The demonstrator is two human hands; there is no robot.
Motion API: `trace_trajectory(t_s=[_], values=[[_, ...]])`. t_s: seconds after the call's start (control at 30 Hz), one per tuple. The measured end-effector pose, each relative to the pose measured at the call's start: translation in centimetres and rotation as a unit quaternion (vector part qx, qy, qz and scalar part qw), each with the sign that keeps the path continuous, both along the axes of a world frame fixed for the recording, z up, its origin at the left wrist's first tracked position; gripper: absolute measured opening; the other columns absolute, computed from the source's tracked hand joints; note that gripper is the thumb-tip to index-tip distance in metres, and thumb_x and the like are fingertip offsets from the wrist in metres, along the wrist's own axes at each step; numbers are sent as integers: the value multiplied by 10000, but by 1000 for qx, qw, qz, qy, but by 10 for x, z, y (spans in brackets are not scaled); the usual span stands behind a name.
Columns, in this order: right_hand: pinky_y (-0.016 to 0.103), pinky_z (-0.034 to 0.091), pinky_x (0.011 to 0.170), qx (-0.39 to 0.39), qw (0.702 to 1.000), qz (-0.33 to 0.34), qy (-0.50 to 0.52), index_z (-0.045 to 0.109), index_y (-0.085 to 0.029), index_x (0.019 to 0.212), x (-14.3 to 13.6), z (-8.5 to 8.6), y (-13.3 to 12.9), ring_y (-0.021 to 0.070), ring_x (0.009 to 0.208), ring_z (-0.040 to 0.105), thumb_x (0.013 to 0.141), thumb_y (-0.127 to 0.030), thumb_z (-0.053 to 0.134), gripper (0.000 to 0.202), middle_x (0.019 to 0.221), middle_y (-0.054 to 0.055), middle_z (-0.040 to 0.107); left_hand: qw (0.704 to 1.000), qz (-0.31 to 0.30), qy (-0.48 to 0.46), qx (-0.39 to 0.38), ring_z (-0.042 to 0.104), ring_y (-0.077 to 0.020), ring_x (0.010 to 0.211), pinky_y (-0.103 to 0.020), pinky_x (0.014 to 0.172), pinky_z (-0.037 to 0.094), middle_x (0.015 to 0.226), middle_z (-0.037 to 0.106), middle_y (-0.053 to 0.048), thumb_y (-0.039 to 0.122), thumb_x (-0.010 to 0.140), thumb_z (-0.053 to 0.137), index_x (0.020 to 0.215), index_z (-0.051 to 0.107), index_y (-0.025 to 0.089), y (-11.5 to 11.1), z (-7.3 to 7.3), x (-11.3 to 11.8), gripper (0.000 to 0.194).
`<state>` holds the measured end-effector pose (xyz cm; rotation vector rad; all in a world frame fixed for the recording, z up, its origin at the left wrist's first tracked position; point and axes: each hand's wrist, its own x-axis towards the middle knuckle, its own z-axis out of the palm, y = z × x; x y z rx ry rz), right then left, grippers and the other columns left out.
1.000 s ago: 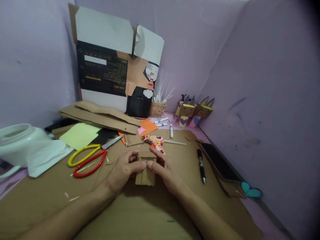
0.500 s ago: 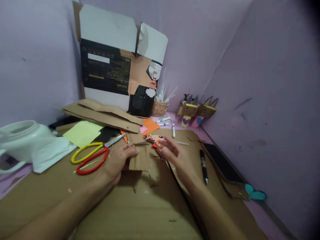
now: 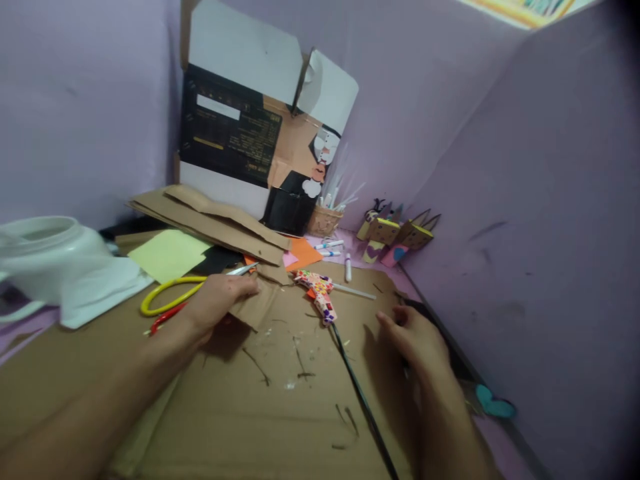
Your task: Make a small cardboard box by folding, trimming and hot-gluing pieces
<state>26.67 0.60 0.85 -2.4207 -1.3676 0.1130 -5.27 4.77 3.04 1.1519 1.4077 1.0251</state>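
My left hand point(image 3: 223, 300) grips a folded piece of cardboard point(image 3: 257, 308) between thumb and fingers, just above the work surface. Partly behind that wrist lies a pair of scissors with yellow and red handles point(image 3: 159, 299). My right hand point(image 3: 415, 337) is low at the right, over the spot by the phone, its fingers curled; what they hold, if anything, is hidden. A patterned glue gun point(image 3: 320, 293) with a clear glue stick point(image 3: 354, 291) in its back lies between the hands, apart from both.
A black cord point(image 3: 363, 390) runs from the glue gun toward me. Cardboard strips point(image 3: 215, 223), coloured paper point(image 3: 167, 255) and a white jar point(image 3: 55, 260) stand at the left. Markers point(image 3: 349, 267), a basket point(image 3: 325, 220) and cardboard figures point(image 3: 385, 232) are at the back. Twig-like scraps point(image 3: 303, 363) lie in front.
My right hand has left the glue gun and moved right, covering the place where the black pen lay. My left hand has shifted left with the cardboard piece.
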Motion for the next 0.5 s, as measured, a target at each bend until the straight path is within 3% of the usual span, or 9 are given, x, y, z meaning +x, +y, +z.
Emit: trace_trajectory(t_s=[0.17, 0.3, 0.4, 0.5], values=[[315, 463, 667, 41, 997, 65, 21, 674, -168, 947, -35, 16, 13, 259, 850, 682, 811, -478, 492, 384, 936, 132, 732, 995, -50, 49, 68, 467, -171, 564, -263, 518, 315, 528, 532, 3, 325, 619, 636, 473, 552, 194, 0, 0, -2, 213], [313, 403, 537, 14, 988, 138, 73, 631, -206, 520, -82, 18, 37, 290, 664, 662, 662, -593, 621, 413, 551, 102, 667, 993, -63, 72, 72, 509, -194, 596, -262, 527, 323, 545, 574, 3, 301, 591, 641, 542, 640, 197, -1, 0, -5, 115], [288, 368, 474, -2, 980, 152, 132, 509, -216, 383, -100, 13, 49, 261, 564, 615, 545, -416, 749, 352, 401, 33, 523, 991, -62, 95, 77, 539, -215, 649, -258, 544, 334, 563, 595, 7, 292, 560, 651, 567, 666, 211, -1, 2, -10, 82], [267, 396, 426, -16, 960, 158, 231, 505, -207, 424, -101, 9, 52, 187, 474, 545, 571, -303, 713, 272, 392, -12, 466, 983, -68, 151, 83, 513, -200, 601, -254, 526, 300, 510, 546, 13, 312, 557, 641, 535, 650, 221, -3, 8, -13, 94]])
